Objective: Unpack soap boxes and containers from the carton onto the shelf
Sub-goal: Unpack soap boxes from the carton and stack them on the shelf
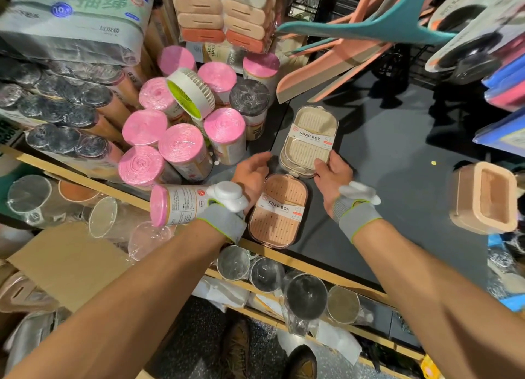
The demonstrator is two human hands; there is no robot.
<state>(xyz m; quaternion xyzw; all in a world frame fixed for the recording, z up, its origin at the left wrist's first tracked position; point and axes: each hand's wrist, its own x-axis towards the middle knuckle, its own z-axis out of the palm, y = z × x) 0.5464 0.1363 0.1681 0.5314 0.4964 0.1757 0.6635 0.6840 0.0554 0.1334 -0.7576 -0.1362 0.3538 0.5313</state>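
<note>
Two soap boxes lie flat on the dark shelf (pixel 383 179). A cream soap box (pixel 309 139) is farther back, and my right hand (pixel 331 176) grips its near right corner. A peach soap box (pixel 277 212) lies at the shelf's front edge, just in front of the cream one. My left hand (pixel 251 172) hovers with relaxed fingers over the peach box's far left end and holds nothing. A peach open container (pixel 485 198) stands on the shelf at the far right. The carton (pixel 65 262) shows as a cardboard flap at the lower left.
Pink-topped rolls (pixel 181 145) crowd the shelf's left half, with one lying on its side (pixel 176 205) under my left wrist. A white and green round dish (pixel 190 93) rests among them. Hangers (pixel 355 46) stretch over the shelf's back. Clear cups (pixel 305 296) line the lower shelf.
</note>
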